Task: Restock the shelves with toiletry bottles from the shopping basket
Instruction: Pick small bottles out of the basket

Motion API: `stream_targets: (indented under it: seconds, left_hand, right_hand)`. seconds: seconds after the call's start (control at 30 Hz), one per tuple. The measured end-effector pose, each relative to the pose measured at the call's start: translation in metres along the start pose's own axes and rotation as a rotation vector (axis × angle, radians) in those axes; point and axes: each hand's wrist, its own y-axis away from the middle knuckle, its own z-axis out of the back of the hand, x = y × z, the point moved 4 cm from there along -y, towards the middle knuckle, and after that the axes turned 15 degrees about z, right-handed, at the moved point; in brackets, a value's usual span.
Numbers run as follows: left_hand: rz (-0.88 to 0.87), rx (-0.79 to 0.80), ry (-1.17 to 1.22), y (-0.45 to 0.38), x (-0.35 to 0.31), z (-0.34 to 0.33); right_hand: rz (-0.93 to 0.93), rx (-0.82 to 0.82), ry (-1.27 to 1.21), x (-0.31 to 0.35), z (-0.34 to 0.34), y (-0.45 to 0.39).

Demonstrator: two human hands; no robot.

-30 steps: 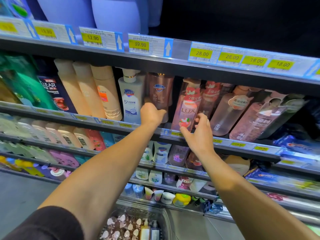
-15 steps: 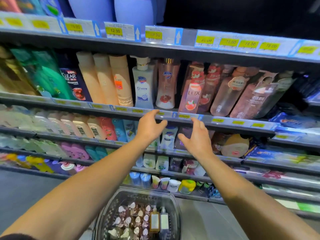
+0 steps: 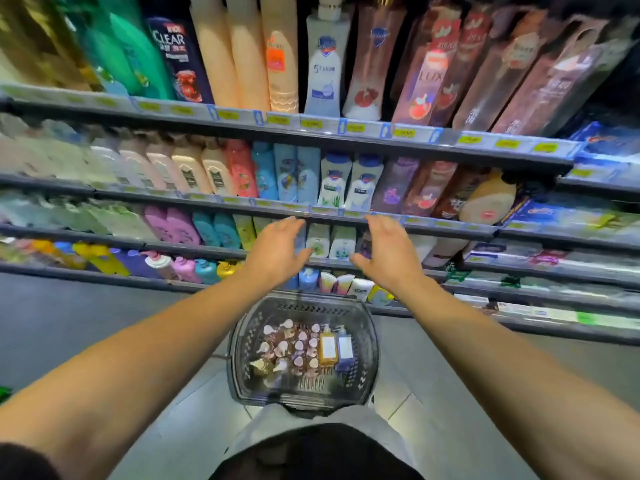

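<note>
Both hands empty: left hand [image 3: 277, 251] and right hand [image 3: 388, 252] hover palm-down, fingers loosely spread, gripping nothing, at 12 o'clock above the shopping basket [image 3: 367, 344]. Toiletry bottles [image 3: 298, 348] stand upright inside it, pump tops up; an amber one [image 3: 327, 345] and a blue one [image 3: 344, 346] sit at its 3 o'clock side. Judgement: next is reaching down; grip one bottle by the body, lift straight up clear of the rim. Shelves [image 3: 311, 131] are packed tight; free room is the floor gap between basket and lowest shelf edge.
</note>
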Motion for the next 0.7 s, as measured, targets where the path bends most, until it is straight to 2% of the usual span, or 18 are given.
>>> stream_targets:
  seconds: [0.33,0.53,0.7]
  left_hand:
    - [0.041,0.155,-0.069,0.069,0.073,-0.062]
    - [0.070,0.288,-0.019,0.092,0.099,-0.098]
    - [0.057,0.347,-0.028,0.092,0.113,-0.150]
  right_hand:
    - [-0.036,0.164,-0.068,0.029,-0.082,0.058]
    - [-0.133,0.360,-0.172,0.016,-0.139,0.088]
    - [-0.187,0.402,-0.220,-0.009,-0.191,0.103]
